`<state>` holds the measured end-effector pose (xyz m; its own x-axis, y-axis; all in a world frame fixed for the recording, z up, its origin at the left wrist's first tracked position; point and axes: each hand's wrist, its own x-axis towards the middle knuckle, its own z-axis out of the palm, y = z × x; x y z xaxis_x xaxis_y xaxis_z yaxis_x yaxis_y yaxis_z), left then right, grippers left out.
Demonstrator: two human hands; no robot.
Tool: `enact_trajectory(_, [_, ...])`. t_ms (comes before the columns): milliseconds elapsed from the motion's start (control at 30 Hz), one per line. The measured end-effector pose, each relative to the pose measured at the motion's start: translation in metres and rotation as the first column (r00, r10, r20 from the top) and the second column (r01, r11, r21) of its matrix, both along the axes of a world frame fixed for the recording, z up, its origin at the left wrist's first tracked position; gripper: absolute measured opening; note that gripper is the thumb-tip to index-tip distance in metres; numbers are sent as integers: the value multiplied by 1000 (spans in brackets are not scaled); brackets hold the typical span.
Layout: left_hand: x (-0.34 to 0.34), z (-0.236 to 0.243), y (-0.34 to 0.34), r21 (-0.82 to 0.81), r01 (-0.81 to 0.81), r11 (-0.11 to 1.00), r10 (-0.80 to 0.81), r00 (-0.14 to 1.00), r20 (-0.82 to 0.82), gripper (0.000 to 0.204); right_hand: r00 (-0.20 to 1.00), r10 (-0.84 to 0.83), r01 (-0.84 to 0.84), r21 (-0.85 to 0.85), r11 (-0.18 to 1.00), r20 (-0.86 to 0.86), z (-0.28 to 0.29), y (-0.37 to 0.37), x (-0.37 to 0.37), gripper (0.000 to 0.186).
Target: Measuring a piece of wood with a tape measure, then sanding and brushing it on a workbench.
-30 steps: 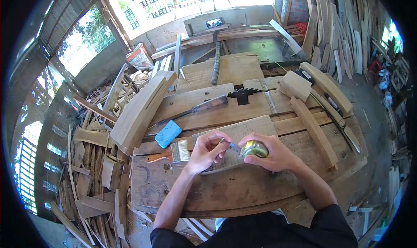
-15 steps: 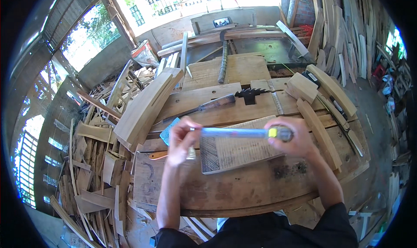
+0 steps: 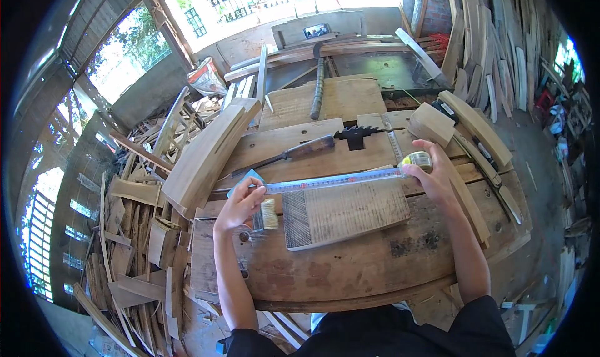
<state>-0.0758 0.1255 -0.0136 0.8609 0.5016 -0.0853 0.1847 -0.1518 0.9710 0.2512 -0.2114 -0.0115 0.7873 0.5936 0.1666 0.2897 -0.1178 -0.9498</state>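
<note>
My right hand [image 3: 433,177] grips a yellow-green tape measure case [image 3: 417,161] at the right end of a flat wooden board [image 3: 345,211]. The blue tape blade [image 3: 331,181] runs out of the case to the left along the board's far edge. My left hand [image 3: 241,203] pinches the blade's free end just past the board's left corner. A paintbrush [image 3: 267,214] lies by my left hand, next to a blue block [image 3: 245,177]. The board rests on a rough wooden workbench [image 3: 325,276].
A hand saw [image 3: 294,153], a black clamp piece [image 3: 357,135] and a metal ruler [image 3: 394,144] lie beyond the board. A curved timber [image 3: 206,157] leans at the left, wooden blocks [image 3: 431,123] at the right. Scrap offcuts [image 3: 137,232] pile on the floor at left.
My hands started together over the board. They moved apart, drawing the tape out, until the blade spans the board's full length. The right hand with the case moved up and right.
</note>
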Motion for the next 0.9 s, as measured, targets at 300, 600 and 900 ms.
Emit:
enact_trajectory(300, [6,-3,-8,175,88,981,-34,956,-290,25,955,73,-75,6,997,-286,-12,1,3,73])
enact_trajectory(600, [16,5,-22,153,105,983,-50,944,-326,30,970,83,-81,16,997,-227,-21,2,7,47])
enact_trajectory(900, [24,2,-32,170,129,977,-75,954,-291,32,990,76,-72,38,997,-116,-26,3,8,45])
